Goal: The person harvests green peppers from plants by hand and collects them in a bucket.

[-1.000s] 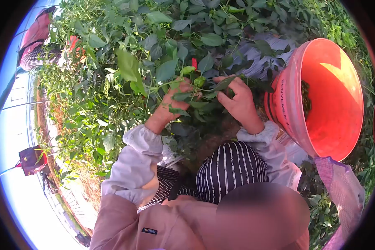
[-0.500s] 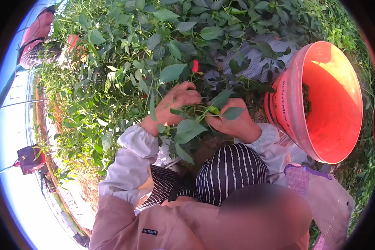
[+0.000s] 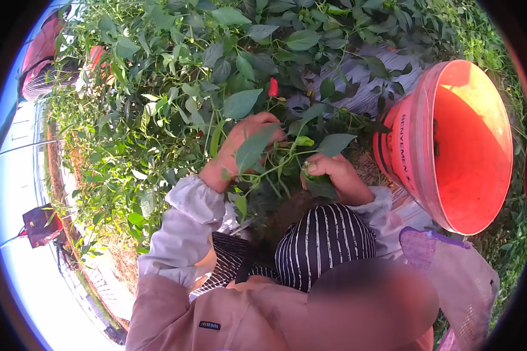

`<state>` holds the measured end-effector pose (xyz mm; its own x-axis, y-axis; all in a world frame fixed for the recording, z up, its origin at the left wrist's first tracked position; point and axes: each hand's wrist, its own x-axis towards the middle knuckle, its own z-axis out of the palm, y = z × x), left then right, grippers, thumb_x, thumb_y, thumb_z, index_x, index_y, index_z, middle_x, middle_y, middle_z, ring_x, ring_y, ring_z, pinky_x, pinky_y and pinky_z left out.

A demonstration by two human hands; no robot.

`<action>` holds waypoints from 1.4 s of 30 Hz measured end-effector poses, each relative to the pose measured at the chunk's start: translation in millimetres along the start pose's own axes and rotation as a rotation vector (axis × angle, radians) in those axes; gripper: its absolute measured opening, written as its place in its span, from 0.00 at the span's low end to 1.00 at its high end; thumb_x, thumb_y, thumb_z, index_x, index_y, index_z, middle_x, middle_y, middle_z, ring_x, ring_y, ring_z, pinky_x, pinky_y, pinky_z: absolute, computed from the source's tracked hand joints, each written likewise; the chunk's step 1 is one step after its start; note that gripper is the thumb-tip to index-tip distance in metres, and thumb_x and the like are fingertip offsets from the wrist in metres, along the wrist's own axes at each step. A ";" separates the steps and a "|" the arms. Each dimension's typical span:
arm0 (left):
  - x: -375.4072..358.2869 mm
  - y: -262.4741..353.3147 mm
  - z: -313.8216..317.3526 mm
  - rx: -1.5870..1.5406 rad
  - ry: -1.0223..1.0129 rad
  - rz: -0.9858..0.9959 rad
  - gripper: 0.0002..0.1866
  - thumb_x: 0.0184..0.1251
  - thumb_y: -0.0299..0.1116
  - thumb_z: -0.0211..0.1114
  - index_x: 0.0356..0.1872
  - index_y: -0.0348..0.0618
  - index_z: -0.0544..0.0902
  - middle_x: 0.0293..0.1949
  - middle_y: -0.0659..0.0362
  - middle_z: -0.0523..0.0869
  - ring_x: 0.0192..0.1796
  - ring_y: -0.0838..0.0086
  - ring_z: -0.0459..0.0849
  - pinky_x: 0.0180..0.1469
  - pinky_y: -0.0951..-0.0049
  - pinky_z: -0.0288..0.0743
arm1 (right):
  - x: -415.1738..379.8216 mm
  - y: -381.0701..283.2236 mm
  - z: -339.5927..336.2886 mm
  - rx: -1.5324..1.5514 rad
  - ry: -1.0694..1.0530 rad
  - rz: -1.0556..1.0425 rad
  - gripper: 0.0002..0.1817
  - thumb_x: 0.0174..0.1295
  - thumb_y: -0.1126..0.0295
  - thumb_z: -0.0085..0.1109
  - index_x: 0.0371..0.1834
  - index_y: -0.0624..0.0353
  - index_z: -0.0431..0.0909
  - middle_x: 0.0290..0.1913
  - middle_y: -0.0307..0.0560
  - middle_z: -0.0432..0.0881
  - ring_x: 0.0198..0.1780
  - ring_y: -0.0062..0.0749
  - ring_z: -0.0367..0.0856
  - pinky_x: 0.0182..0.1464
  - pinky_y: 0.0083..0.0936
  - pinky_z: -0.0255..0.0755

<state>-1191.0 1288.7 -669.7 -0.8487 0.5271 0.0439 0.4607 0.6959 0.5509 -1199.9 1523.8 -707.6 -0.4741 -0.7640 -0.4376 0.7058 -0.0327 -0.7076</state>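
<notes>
Among the leaves of a pepper plant (image 3: 253,150), my left hand (image 3: 240,143) has its fingers curled round the branch. A large leaf covers part of those fingers. To the right, my right hand (image 3: 336,172) is closed, thumb pressed down on a leafy green part of the same plant; a dark leaf (image 3: 322,187) hangs below it. I cannot make out whether a fruit is also in that grip. Between the hands a small light green pepper (image 3: 304,141) shows on the branch. A red pepper (image 3: 273,87) hangs just beyond my left hand.
An orange-red bucket (image 3: 413,134) stands tilted at my right, with some green inside. Plastic sheeting (image 3: 363,76) covers soil behind the plants. My striped knee (image 3: 328,245) is close below the hands. Another person (image 3: 44,58) is at the far upper left.
My right hand has moved slightly down and away from my left hand. The branch between them has spread, and the light green pepper shows more plainly. My left hand stays nearly in place.
</notes>
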 end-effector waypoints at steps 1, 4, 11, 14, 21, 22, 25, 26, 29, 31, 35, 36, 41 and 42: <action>-1.6 -8.8 -1.4 -0.103 0.030 0.020 0.11 0.49 0.33 0.63 0.35 0.43 0.82 0.35 0.58 0.82 0.44 0.62 0.79 0.47 0.63 0.73 | -7.4 -5.0 -8.7 -0.001 -0.095 -0.062 0.12 0.57 0.66 0.51 0.28 0.66 0.76 0.23 0.41 0.75 0.19 0.22 0.69 0.22 0.19 0.59; -7.8 -13.6 9.9 -0.227 0.206 -0.065 0.15 0.54 0.32 0.66 0.42 0.38 0.83 0.41 0.55 0.86 0.44 0.62 0.82 0.53 0.66 0.73 | -1.7 2.8 -12.2 -0.194 -0.120 -0.743 0.11 0.56 0.66 0.51 0.35 0.63 0.72 0.28 0.41 0.76 0.20 0.24 0.69 0.21 0.18 0.60; -4.6 0.1 3.7 -0.907 0.412 -0.628 0.10 0.67 0.32 0.63 0.43 0.36 0.83 0.43 0.56 0.86 0.44 0.75 0.82 0.50 0.74 0.74 | 49.5 -34.7 -15.1 -0.486 0.260 -0.533 0.17 0.53 0.63 0.69 0.40 0.63 0.82 0.27 0.42 0.80 0.26 0.27 0.78 0.28 0.21 0.67; -6.3 -0.9 0.9 -0.871 0.454 -0.561 0.11 0.66 0.32 0.64 0.43 0.35 0.83 0.42 0.56 0.86 0.44 0.74 0.82 0.50 0.73 0.75 | 70.5 -22.6 -4.4 -0.771 0.209 -0.655 0.18 0.53 0.63 0.68 0.42 0.62 0.82 0.30 0.49 0.82 0.32 0.40 0.81 0.37 0.29 0.72; -5.3 2.2 5.1 -0.838 0.388 -0.609 0.10 0.65 0.30 0.64 0.42 0.34 0.83 0.42 0.56 0.86 0.44 0.73 0.82 0.49 0.73 0.76 | 63.5 -13.6 7.1 -0.911 0.256 -0.544 0.17 0.52 0.59 0.66 0.39 0.60 0.83 0.33 0.54 0.83 0.32 0.45 0.81 0.38 0.32 0.72; -3.5 2.7 5.0 -0.757 0.355 -0.592 0.09 0.65 0.29 0.64 0.42 0.35 0.83 0.42 0.56 0.86 0.44 0.74 0.83 0.49 0.73 0.77 | 62.2 -15.1 5.2 -0.912 0.263 -0.547 0.17 0.52 0.59 0.66 0.39 0.60 0.83 0.33 0.54 0.83 0.32 0.45 0.81 0.38 0.32 0.72; -6.8 -3.5 5.7 -0.442 0.248 -0.426 0.08 0.63 0.26 0.64 0.41 0.39 0.85 0.42 0.57 0.87 0.44 0.73 0.83 0.49 0.72 0.76 | 45.2 -28.6 5.5 -0.830 0.094 -0.301 0.17 0.52 0.58 0.65 0.38 0.62 0.83 0.28 0.49 0.82 0.27 0.37 0.78 0.33 0.26 0.70; -7.8 -7.3 7.7 -0.415 0.271 -0.297 0.08 0.62 0.25 0.64 0.41 0.40 0.86 0.42 0.58 0.87 0.43 0.72 0.83 0.49 0.71 0.76 | 28.2 -39.9 9.4 -0.425 0.051 -0.255 0.16 0.53 0.61 0.64 0.36 0.64 0.82 0.26 0.46 0.81 0.26 0.32 0.76 0.32 0.23 0.69; -7.6 -3.3 3.9 -0.409 0.307 -0.392 0.09 0.59 0.25 0.65 0.41 0.40 0.85 0.41 0.58 0.86 0.44 0.70 0.83 0.49 0.72 0.75 | -29.8 -77.1 23.2 -0.423 0.272 -0.488 0.12 0.54 0.67 0.64 0.33 0.67 0.81 0.26 0.40 0.80 0.27 0.21 0.75 0.29 0.15 0.64; -5.7 7.8 -8.3 -0.526 0.332 -0.584 0.09 0.60 0.27 0.66 0.41 0.38 0.83 0.41 0.58 0.85 0.45 0.73 0.82 0.49 0.73 0.74 | -80.6 -93.5 28.2 -0.819 0.543 -0.943 0.11 0.55 0.70 0.64 0.36 0.67 0.80 0.30 0.42 0.81 0.27 0.23 0.75 0.31 0.16 0.66; -10.3 -6.4 -6.1 -0.657 0.509 -0.545 0.09 0.61 0.26 0.66 0.42 0.36 0.82 0.35 0.59 0.86 0.40 0.77 0.83 0.45 0.77 0.76 | -127.1 -113.7 24.7 -1.218 1.388 -0.917 0.12 0.54 0.75 0.64 0.41 0.68 0.79 0.35 0.49 0.82 0.32 0.31 0.79 0.40 0.22 0.72; -10.4 -12.0 -4.8 -0.664 0.504 -0.539 0.09 0.61 0.26 0.66 0.42 0.36 0.82 0.35 0.59 0.86 0.40 0.77 0.83 0.45 0.77 0.76 | -131.8 -120.3 19.3 -1.542 1.594 -0.649 0.13 0.54 0.77 0.63 0.43 0.69 0.78 0.38 0.51 0.82 0.35 0.33 0.80 0.43 0.24 0.73; -9.7 -15.1 -9.2 -0.734 0.570 -0.590 0.09 0.63 0.27 0.64 0.43 0.37 0.81 0.35 0.58 0.85 0.38 0.75 0.83 0.42 0.75 0.78 | -110.1 -100.6 20.2 -1.199 1.140 -1.105 0.11 0.59 0.75 0.60 0.44 0.69 0.79 0.44 0.52 0.81 0.40 0.35 0.81 0.46 0.23 0.73; -9.9 -13.1 -10.4 -0.835 0.580 -0.621 0.09 0.63 0.27 0.64 0.43 0.37 0.81 0.34 0.59 0.84 0.38 0.75 0.83 0.41 0.74 0.78 | -101.8 -87.2 20.8 -0.887 0.690 -1.146 0.11 0.60 0.74 0.59 0.45 0.68 0.79 0.44 0.51 0.81 0.40 0.34 0.81 0.46 0.23 0.73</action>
<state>-1191.3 1269.3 -668.6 -0.9566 -0.2368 -0.1701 -0.2000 0.1083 0.9738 -1202.3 1591.0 -589.8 -0.8217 -0.1698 0.5440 -0.5692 0.1982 -0.7980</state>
